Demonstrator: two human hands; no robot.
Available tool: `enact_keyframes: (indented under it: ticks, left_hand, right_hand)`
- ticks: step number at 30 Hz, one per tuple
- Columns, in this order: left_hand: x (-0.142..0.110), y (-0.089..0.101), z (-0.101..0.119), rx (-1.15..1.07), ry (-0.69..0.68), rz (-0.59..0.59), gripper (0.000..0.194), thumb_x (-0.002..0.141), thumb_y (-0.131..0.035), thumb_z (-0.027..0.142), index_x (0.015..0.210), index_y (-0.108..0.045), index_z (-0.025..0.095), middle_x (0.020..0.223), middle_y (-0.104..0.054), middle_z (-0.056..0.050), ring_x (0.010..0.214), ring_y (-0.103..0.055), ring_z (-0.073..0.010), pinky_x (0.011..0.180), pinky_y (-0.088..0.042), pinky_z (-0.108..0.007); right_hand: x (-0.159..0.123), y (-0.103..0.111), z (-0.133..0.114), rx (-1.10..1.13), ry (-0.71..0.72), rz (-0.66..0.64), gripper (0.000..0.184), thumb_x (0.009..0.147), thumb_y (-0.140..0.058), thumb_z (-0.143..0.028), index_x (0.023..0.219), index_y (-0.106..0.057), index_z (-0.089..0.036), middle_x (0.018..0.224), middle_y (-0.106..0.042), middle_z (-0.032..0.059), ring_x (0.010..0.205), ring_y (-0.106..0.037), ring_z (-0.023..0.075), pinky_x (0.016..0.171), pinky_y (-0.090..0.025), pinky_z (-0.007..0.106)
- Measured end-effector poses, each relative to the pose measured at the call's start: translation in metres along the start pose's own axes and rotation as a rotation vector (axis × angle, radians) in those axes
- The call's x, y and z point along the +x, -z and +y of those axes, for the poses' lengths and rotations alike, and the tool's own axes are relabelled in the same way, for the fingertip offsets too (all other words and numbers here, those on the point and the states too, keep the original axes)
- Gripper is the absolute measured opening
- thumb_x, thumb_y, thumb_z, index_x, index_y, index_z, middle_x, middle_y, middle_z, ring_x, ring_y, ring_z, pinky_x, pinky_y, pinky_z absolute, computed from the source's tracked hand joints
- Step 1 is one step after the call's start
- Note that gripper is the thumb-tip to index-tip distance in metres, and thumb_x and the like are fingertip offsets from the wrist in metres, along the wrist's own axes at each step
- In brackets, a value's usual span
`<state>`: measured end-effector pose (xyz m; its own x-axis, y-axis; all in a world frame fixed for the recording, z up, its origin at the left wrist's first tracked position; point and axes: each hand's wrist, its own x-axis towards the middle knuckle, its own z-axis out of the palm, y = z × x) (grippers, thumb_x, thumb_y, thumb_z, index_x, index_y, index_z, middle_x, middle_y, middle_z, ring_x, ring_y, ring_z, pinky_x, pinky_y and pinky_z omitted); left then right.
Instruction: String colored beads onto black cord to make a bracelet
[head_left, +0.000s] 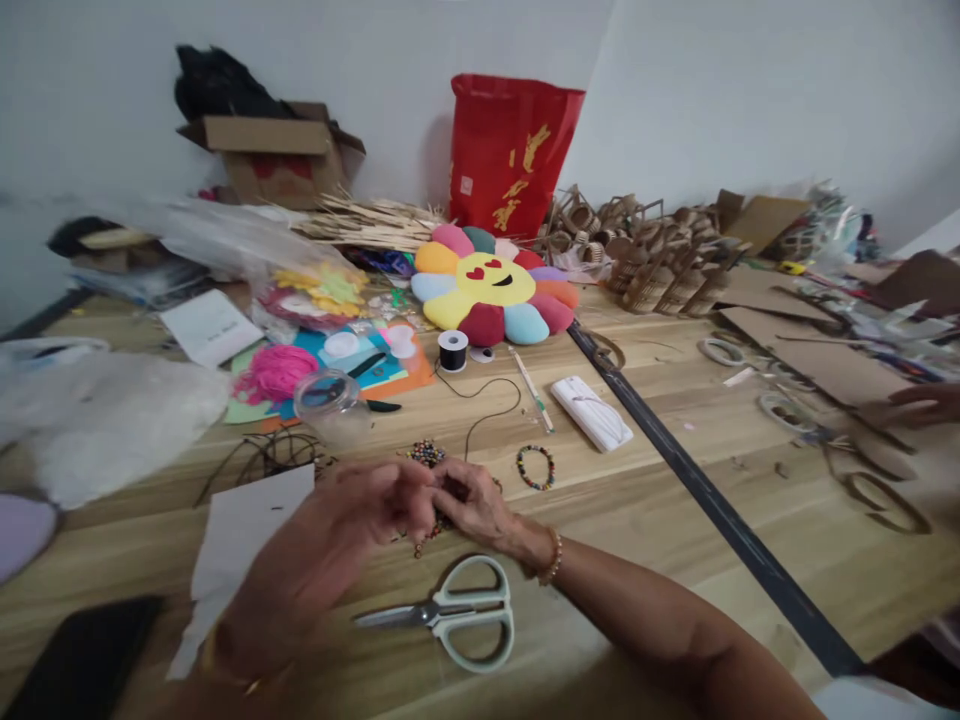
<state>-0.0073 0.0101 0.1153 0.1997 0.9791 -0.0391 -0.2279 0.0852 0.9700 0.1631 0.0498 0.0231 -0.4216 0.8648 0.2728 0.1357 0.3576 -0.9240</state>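
Beads (pixel 426 453), small, multicoloured: heaped at ten o'clock of right hand (pixel 478 505). Likely light, hard, prone to roll; pinch singly. Cord (pixel 495 385), black: runs to right hand from twelve o'clock; probably limp, hold near tip. Right hand's fingers curled, left hand's (pixel 356 518) bent; grasp hidden, cannot tell.

The forearms (pixel 652 612) are bare. Around the wrist just behind the right hand (pixel 474 503) sits a bracelet (pixel 556 558) of small, round, golden-brown beads strung close together. Behind the left hand (pixel 352 525) is a thin gold-toned band (pixel 255 687), possibly a bangle, though blur hides its detail.
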Motion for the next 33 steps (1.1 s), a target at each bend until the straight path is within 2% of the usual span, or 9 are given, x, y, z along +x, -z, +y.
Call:
enact_keyframes:
  ticks: [2,5,8,12,15,17,22,28,33]
  left_hand:
    - [0.006,-0.004,0.0,-0.16,0.124,-0.064,0.021,0.081,-0.067,0.033,0.084,-0.076,0.015,0.075,-0.074,-0.006,0.071,-0.068,-0.0214,0.067,-0.056,-0.034]
    - [0.01,-0.009,-0.009,-0.36,0.253,-0.049,0.017,0.075,-0.073,0.027,0.084,-0.077,0.015,0.08,-0.076,-0.007,0.076,-0.069,-0.02,0.072,-0.055,-0.031]
    - [0.006,-0.009,-0.019,-0.398,0.288,-0.022,0.018,0.072,-0.076,0.027,0.083,-0.077,0.013,0.082,-0.077,-0.008,0.078,-0.069,-0.0191,0.073,-0.054,-0.029]
    - [0.0,-0.005,-0.03,-0.338,0.299,0.036,0.021,0.064,-0.082,0.03,0.077,-0.074,0.015,0.073,-0.075,-0.004,0.069,-0.067,-0.0157,0.069,-0.053,-0.028]
    - [-0.004,0.002,-0.04,-0.172,0.237,0.076,0.022,0.06,-0.083,0.029,0.066,-0.067,0.016,0.061,-0.067,0.002,0.059,-0.059,-0.0115,0.063,-0.048,-0.024]
    - [-0.007,0.007,-0.047,0.074,0.153,0.127,0.019,0.063,-0.08,0.027,0.061,-0.065,0.016,0.059,-0.064,0.003,0.059,-0.056,-0.0107,0.062,-0.045,-0.023]
    - [-0.011,0.021,-0.064,0.593,0.045,0.135,0.015,0.071,-0.071,0.029,0.064,-0.067,0.016,0.066,-0.067,-0.001,0.066,-0.059,-0.0164,0.067,-0.045,-0.027]
    - [-0.013,0.028,-0.074,0.906,-0.202,-0.065,0.013,0.081,-0.063,0.023,0.07,-0.069,0.018,0.072,-0.069,-0.004,0.073,-0.062,-0.0188,0.07,-0.047,-0.03]
    - [-0.016,0.034,-0.076,1.09,-0.379,-0.132,0.012,0.085,-0.061,0.02,0.076,-0.07,0.019,0.074,-0.067,-0.004,0.075,-0.059,-0.0184,0.073,-0.047,-0.031]
  right_hand:
    - [0.0,0.0,0.0,-0.008,0.012,-0.012,0.023,0.087,-0.058,-0.037,0.079,-0.061,-0.015,0.07,-0.059,0.0001,0.061,-0.05,0.0112,0.057,-0.041,0.022]
    - [-0.001,0.0,0.0,-0.014,0.053,0.007,0.026,0.088,-0.056,-0.039,0.077,-0.06,-0.016,0.066,-0.055,-0.0013,0.06,-0.048,0.0111,0.056,-0.04,0.021]
    - [-0.001,-0.001,0.002,0.002,0.077,0.007,0.025,0.088,-0.055,-0.037,0.078,-0.06,-0.015,0.065,-0.055,-0.0017,0.059,-0.048,0.0106,0.055,-0.039,0.021]
    - [-0.002,-0.002,0.005,0.033,0.076,-0.004,0.017,0.086,-0.056,-0.03,0.081,-0.061,-0.015,0.068,-0.059,0.0001,0.061,-0.051,0.011,0.056,-0.041,0.021]
    - [-0.002,-0.002,0.006,0.017,0.07,0.002,0.014,0.086,-0.056,-0.026,0.08,-0.062,-0.014,0.067,-0.059,0.0001,0.061,-0.052,0.011,0.057,-0.042,0.021]
    - [-0.002,-0.002,0.007,0.02,0.067,0.008,0.015,0.086,-0.057,-0.027,0.08,-0.062,-0.015,0.068,-0.06,0.0001,0.061,-0.052,0.0109,0.057,-0.042,0.021]
    - [-0.003,-0.001,0.009,0.066,0.031,0.005,0.02,0.086,-0.062,-0.034,0.085,-0.064,-0.015,0.072,-0.064,0.0009,0.059,-0.053,0.0105,0.054,-0.042,0.021]
    - [-0.003,0.001,0.008,0.013,0.094,-0.023,0.019,0.089,-0.06,-0.034,0.085,-0.065,-0.015,0.077,-0.064,0.0033,0.064,-0.056,0.0124,0.059,-0.044,0.023]
    - [-0.002,0.001,0.004,-0.027,0.143,-0.03,0.02,0.092,-0.055,-0.032,0.083,-0.063,-0.016,0.078,-0.063,0.0035,0.068,-0.056,0.0136,0.063,-0.045,0.025]
